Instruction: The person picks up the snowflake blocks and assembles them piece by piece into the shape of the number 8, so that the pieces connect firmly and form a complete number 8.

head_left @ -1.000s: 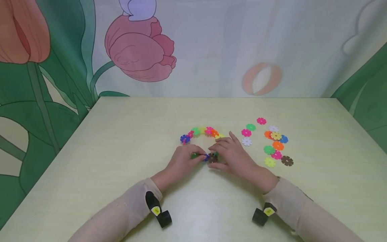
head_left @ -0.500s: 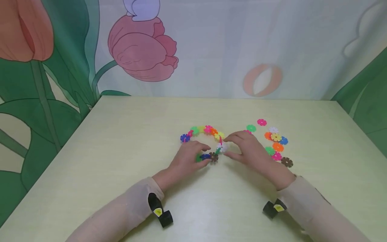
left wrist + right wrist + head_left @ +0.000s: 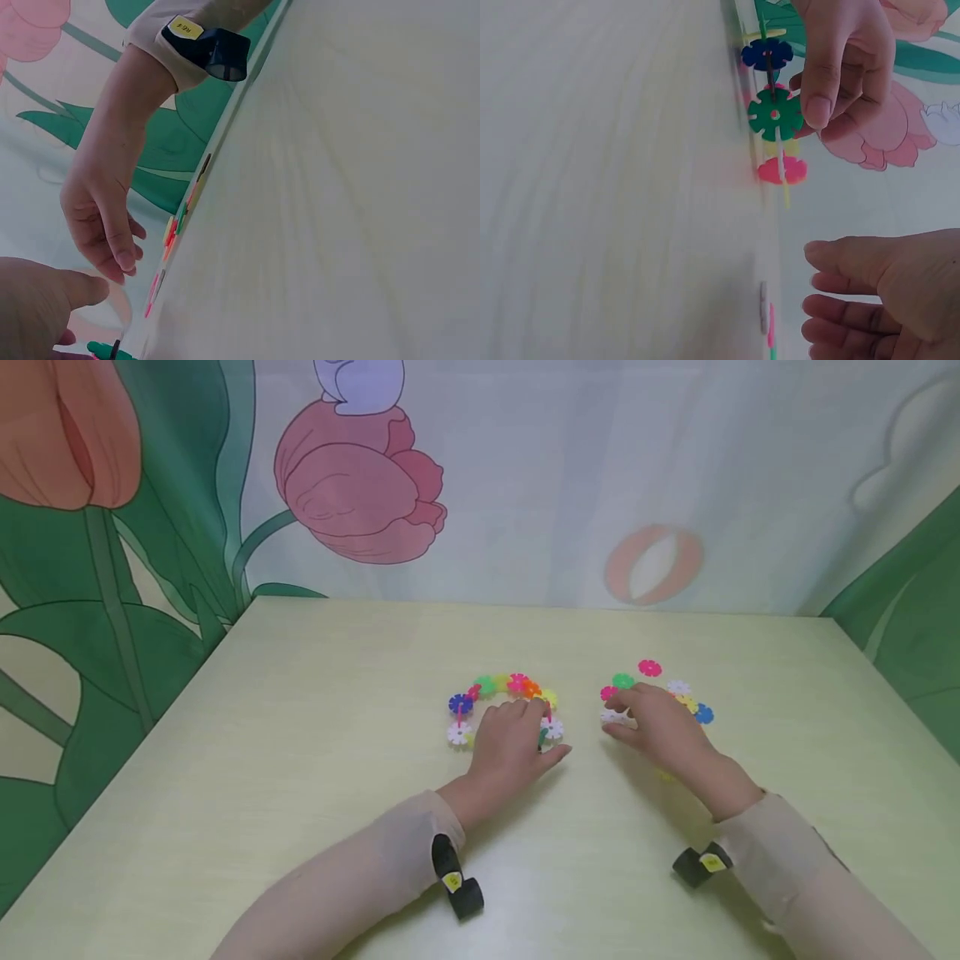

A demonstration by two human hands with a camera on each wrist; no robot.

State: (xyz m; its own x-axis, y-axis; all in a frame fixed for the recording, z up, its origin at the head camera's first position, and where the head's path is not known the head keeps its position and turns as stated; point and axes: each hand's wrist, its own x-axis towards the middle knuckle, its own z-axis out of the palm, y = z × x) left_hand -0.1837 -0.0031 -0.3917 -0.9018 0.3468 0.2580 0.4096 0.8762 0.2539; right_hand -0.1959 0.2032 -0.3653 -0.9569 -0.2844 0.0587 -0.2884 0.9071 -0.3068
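Observation:
A ring of interlocked plastic snowflake discs in many colours lies mid-table, with a blue disc (image 3: 461,703) and a white disc (image 3: 458,733) on its left side. My left hand (image 3: 510,743) hovers over its front right part, thumb out to the right, hiding several discs. In the right wrist view its thumb hangs right beside a green disc (image 3: 763,116) of the ring. My right hand (image 3: 666,727) reaches over the loose discs, thumb and fingers parted at a white loose disc (image 3: 611,717). Nothing shows between its fingers in the right wrist view.
Loose discs lie about my right hand: a pink disc (image 3: 649,668) at the back, a green disc (image 3: 622,681), and a blue disc (image 3: 704,713) to the right. Others are under the hand. A printed curtain (image 3: 525,485) hangs behind the table (image 3: 337,693).
My right hand has left the ring and moved right to the loose discs. My left hand has let go of the ring's front discs and shifted right over it.

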